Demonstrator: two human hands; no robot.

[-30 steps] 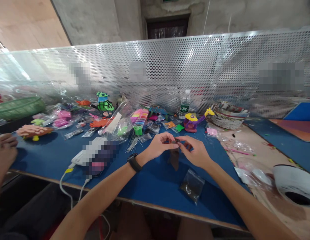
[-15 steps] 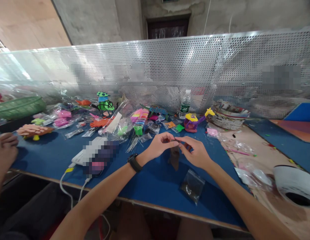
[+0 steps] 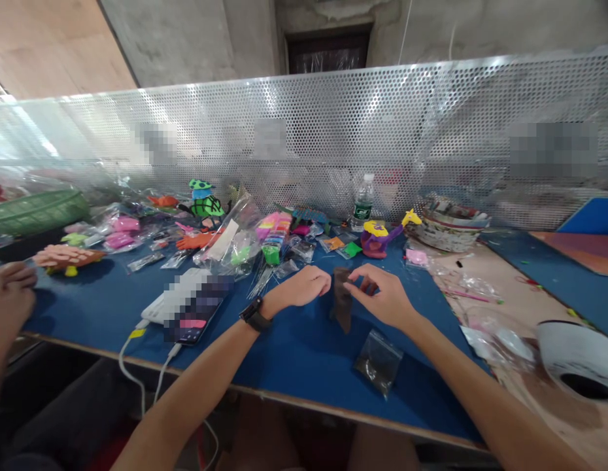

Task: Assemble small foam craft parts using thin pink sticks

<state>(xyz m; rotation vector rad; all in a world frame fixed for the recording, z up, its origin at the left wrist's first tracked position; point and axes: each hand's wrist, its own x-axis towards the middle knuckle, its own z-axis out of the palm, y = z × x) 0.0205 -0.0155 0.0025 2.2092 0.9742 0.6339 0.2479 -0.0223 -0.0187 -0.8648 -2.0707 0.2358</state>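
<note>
A brown clay figure (image 3: 342, 302) stands on the blue table top between my hands. My left hand (image 3: 306, 286) is closed just to its left, apart from it, with the fingers curled under; whatever they may hold is hidden. On the other side, my right hand (image 3: 377, 293) is at the figure's upper right edge, thumb and forefinger bent toward each other; anything between them is too small to make out. Nearer the table's front edge lies a clear zip bag (image 3: 378, 363) with dark brown material inside.
A phone (image 3: 206, 307) and white power bank (image 3: 169, 294) with cables lie left. Behind are colourful clay packs (image 3: 274, 235), a bottle (image 3: 363, 204) and a purple-yellow giraffe figure (image 3: 375, 241). A tape roll (image 3: 576, 350) sits right; another person's hand (image 3: 12, 288) is far left.
My hands have parted: the left moved left, away from the top of the brown figure, and closed. The right shifted slightly, and the figure's top now shows.
</note>
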